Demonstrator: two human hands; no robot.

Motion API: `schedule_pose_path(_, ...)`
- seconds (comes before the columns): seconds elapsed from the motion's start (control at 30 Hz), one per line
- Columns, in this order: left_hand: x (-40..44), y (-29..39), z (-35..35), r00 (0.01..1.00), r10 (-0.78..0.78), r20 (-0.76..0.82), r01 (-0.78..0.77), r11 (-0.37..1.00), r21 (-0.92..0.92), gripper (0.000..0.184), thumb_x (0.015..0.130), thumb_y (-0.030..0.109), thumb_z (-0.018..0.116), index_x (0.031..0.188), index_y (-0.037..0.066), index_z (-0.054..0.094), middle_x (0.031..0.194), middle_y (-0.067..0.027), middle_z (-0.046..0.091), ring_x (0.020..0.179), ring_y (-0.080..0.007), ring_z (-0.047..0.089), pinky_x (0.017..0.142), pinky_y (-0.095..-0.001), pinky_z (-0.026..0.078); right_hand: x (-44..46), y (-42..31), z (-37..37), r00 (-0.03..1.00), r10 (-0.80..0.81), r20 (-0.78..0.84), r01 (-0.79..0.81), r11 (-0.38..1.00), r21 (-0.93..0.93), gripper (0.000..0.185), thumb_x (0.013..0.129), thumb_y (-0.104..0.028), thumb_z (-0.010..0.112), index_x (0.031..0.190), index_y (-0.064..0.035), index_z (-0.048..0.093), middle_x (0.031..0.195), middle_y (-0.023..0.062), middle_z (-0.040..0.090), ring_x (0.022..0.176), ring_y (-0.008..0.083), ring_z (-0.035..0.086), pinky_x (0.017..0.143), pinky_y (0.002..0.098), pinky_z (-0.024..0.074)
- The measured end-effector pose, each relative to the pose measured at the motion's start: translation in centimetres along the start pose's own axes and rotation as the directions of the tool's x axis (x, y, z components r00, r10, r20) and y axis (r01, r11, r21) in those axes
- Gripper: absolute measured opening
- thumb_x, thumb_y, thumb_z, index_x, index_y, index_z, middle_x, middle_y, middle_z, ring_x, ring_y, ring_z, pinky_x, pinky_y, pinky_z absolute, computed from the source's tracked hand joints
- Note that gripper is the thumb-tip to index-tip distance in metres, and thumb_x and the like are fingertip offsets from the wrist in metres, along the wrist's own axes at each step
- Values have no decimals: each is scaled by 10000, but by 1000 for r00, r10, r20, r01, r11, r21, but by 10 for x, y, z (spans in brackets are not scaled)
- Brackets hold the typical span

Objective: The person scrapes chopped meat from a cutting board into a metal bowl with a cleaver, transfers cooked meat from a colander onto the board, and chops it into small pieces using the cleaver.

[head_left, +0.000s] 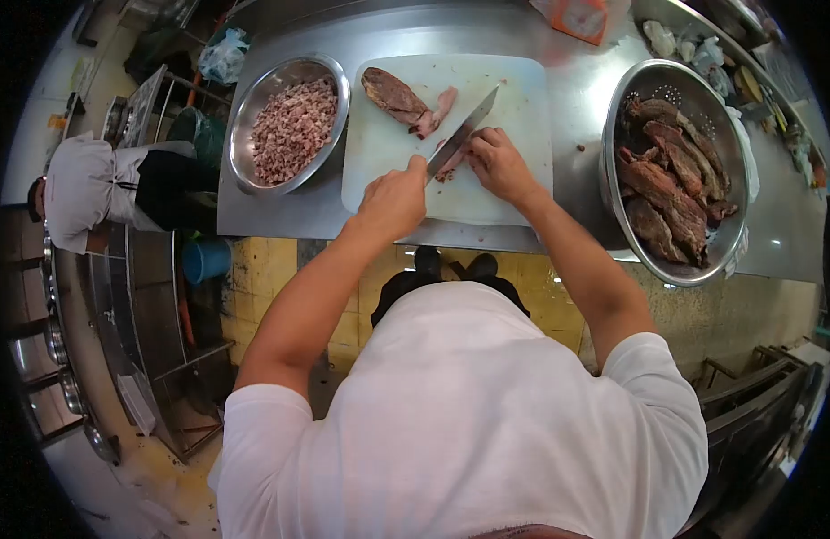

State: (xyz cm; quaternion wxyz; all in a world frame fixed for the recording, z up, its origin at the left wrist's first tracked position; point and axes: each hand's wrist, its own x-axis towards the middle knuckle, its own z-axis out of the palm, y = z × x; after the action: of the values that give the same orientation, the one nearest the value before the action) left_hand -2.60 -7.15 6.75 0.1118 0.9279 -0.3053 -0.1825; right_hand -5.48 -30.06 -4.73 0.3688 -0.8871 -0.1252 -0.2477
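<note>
My left hand point(392, 199) is wrapped round the handle of a knife point(469, 126), whose blade slants up and to the right over the white cutting board point(379, 184). Close by on the blade's right, my right hand point(502, 166) has its fingers curled onto a strip of meat point(453, 158), partly hidden by the blade and fingers. Small dark bits lie beneath. Farther up the board rests a larger browned piece of meat point(392, 94), with a paler strip point(445, 106) beside it.
A steel bowl point(238, 148) of diced meat point(294, 130) stands left of the board. On the right, a perforated steel colander point(610, 171) holds several long browned meat pieces point(662, 193). A person in white point(92, 189) is at the far left. A blue bucket point(206, 260) sits below.
</note>
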Motion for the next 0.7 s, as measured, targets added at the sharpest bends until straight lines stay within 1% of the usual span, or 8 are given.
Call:
schedule_pose_path(0.07, -17, 14, -19, 999, -22, 45, 22, 1000, 5, 190, 1045, 178, 496, 1079, -1, 444, 865, -325, 673, 860, -542, 654, 789, -631, 474, -4, -1, -1, 999, 33, -20, -32, 999, 11, 157, 826, -43, 743, 974, -60, 694, 999, 101, 647, 988, 342, 598, 869, 423, 526)
schedule_pose_path(0.13, -28, 25, -34, 976, -139, 167, 139, 990, 15, 142, 944, 48, 520, 1064, -16, 481, 910, -322, 695, 917, -527, 680, 852, -613, 507, -6, 3, 1, 998, 61, 4, -61, 998, -7, 153, 824, -41, 752, 966, -61, 701, 1004, 100, 660, 983, 337, 609, 857, 414, 534)
schedule_pose_path(0.17, -22, 21, -26, 976, -133, 173, 132, 991, 19, 142, 944, 48, 520, 1064, -16, 481, 910, -322, 695, 917, -527, 680, 852, -613, 507, -6, 5, 1, 998, 69, 0, -69, 998, -9, 153, 824, -41, 752, 966, -61, 701, 1004, 100, 660, 983, 337, 609, 857, 414, 534)
schedule_pose_path(0.33, 0, 1, 7, 999, -16, 38, 21, 990, -140, 188, 1007, 132, 536, 1052, -43, 484, 905, -332, 689, 893, -522, 672, 828, -609, 502, -7, 5, 9, 997, -4, -78, 4, 1000, 2, 133, 838, -56, 748, 965, -62, 710, 980, 98, 662, 940, 333, 629, 813, 411, 546)
schedule_pose_path(0.43, 0, -11, -11, 996, 85, -10, -85, 976, -200, 202, 1047, 182, 506, 1059, -13, 455, 847, -348, 653, 856, -568, 622, 777, -634, 460, -3, -1, 1, 1000, 18, 14, -18, 998, -62, 131, 839, -68, 748, 967, -58, 717, 992, 100, 666, 942, 337, 631, 819, 419, 547)
schedule_pose_path(0.57, -38, -15, -41, 999, -41, -33, 35, 983, -179, 207, 1048, 198, 510, 1059, -3, 461, 848, -343, 653, 855, -564, 621, 767, -638, 458, 15, -15, -6, 994, 109, 8, -109, 994, 12, 149, 819, -49, 740, 967, -52, 726, 992, 95, 668, 962, 338, 622, 858, 425, 536)
schedule_pose_path(0.63, -47, -29, -41, 997, -71, -15, 69, 992, -110, 207, 1051, 208, 506, 1069, 7, 460, 855, -340, 652, 849, -558, 623, 762, -636, 459, 24, -16, -1, 996, -42, 82, 47, 996, -72, 172, 801, -36, 727, 972, -49, 733, 977, 88, 668, 987, 338, 609, 880, 428, 519)
schedule_pose_path(0.7, -55, -34, -38, 998, -61, 10, 62, 994, -93, 206, 1053, 205, 503, 1069, 5, 459, 857, -340, 654, 851, -555, 627, 764, -637, 461, 27, -19, 9, 993, -27, 117, 38, 995, -90, 169, 796, -39, 721, 965, -52, 734, 972, 88, 669, 988, 337, 603, 878, 425, 512)
